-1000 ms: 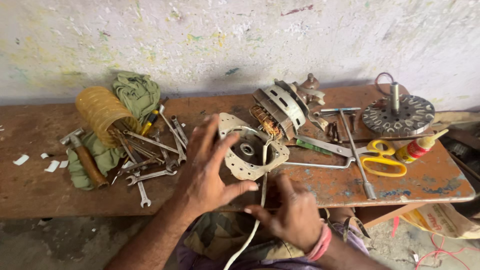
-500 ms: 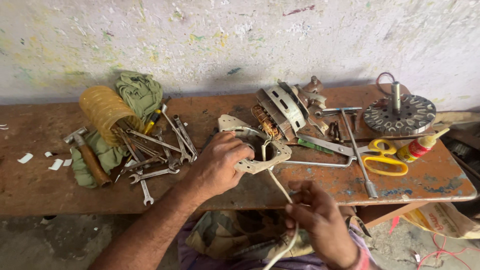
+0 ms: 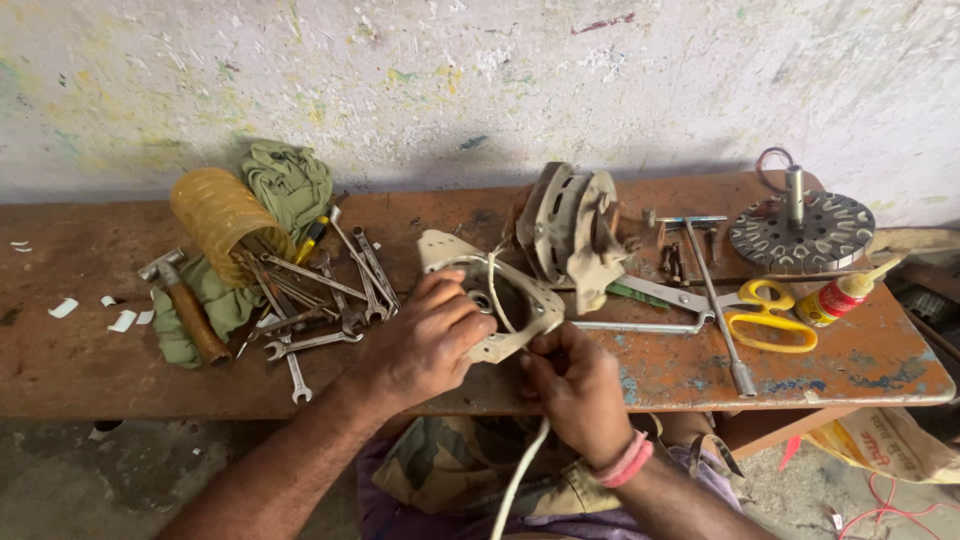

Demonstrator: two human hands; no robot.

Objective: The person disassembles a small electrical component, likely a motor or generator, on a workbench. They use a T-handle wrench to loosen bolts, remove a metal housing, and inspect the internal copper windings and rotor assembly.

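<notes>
Just left of the left hand's (image 3: 425, 340) fingers (image 3: 455, 300), a heap of spanners (image 3: 320, 300) blocked the bench (image 3: 60, 350), with a hammer (image 3: 185, 305) and a yellow coil (image 3: 220, 215) beyond. Ahead of the fingers the motor housing (image 3: 575, 225) stood close, leaving little gap. Right of the right hand's (image 3: 580, 390) fingers (image 3: 545, 345), a long T-handled tool (image 3: 715, 300) and yellow scissors (image 3: 765, 315) lay across the way. Bare wood showed only along the bench's near edge, on either side of the hands.

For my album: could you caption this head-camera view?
Left hand steadies a cream motor housing on a worn bench; right hand grips its white cord.
</notes>
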